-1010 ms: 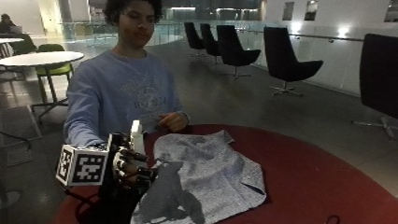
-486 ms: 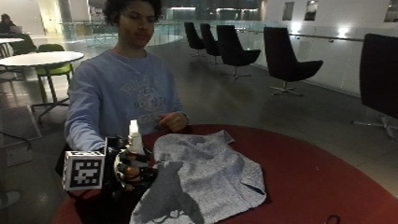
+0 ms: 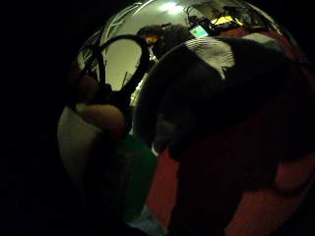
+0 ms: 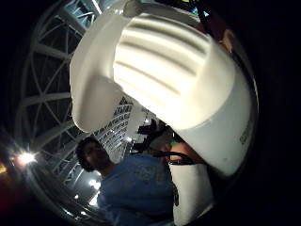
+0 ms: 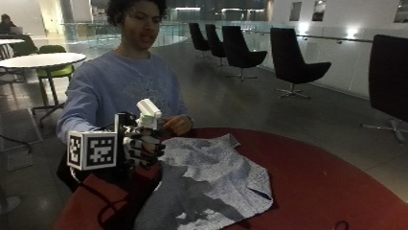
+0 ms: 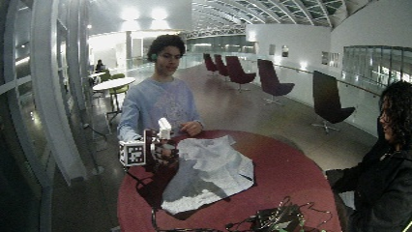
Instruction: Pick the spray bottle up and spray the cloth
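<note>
My gloved right hand (image 5: 143, 148) grips a spray bottle with a white head (image 5: 148, 109) and holds it upright above the near left part of the round red table (image 5: 331, 177). The nozzle points toward the grey cloth (image 5: 213, 184), which lies crumpled and spread on the table just beside the hand. The bottle's ribbed white head (image 4: 183, 80) fills the thumb side palm view. In the little finger side palm view the green bottle body (image 3: 135, 177) sits against the palm, with the cloth (image 3: 216, 78) and red table (image 3: 256, 196) beyond. The wide view shows the hand (image 6: 162, 147) and cloth (image 6: 209, 171).
The person's bare left hand (image 5: 178, 125) rests at the table's far edge, close to the cloth. Cables and a small device (image 6: 273, 220) lie at the table's near edge. Black chairs (image 5: 296, 62) stand behind on the floor.
My hand has lifted the spray bottle a little higher and shifted it slightly toward the cloth. The cloth lies as before.
</note>
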Motion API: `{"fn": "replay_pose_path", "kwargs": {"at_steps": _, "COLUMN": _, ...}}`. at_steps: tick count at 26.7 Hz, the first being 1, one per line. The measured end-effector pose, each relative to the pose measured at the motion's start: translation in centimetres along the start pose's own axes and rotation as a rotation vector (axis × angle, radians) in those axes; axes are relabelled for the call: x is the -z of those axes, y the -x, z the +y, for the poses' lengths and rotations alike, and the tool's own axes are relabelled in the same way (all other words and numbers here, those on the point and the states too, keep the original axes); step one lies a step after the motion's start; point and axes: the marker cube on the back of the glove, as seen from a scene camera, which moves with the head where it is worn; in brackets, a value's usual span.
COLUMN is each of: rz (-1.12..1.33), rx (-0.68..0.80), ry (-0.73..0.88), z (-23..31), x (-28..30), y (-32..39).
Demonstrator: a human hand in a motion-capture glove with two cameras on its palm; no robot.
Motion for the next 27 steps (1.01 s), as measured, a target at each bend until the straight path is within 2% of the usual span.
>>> {"fn": "replay_pose_path", "kwargs": {"at_steps": 13, "rz": 0.041, "rx": -0.294, "ry": 0.311, "z": -0.6, "x": -4.0, "y": 2.6}}
{"fn": "replay_pose_path", "kwargs": {"at_steps": 27, "rz": 0.102, "rx": -0.387, "ry": 0.368, "z": -0.6, "x": -5.0, "y": 2.1}}
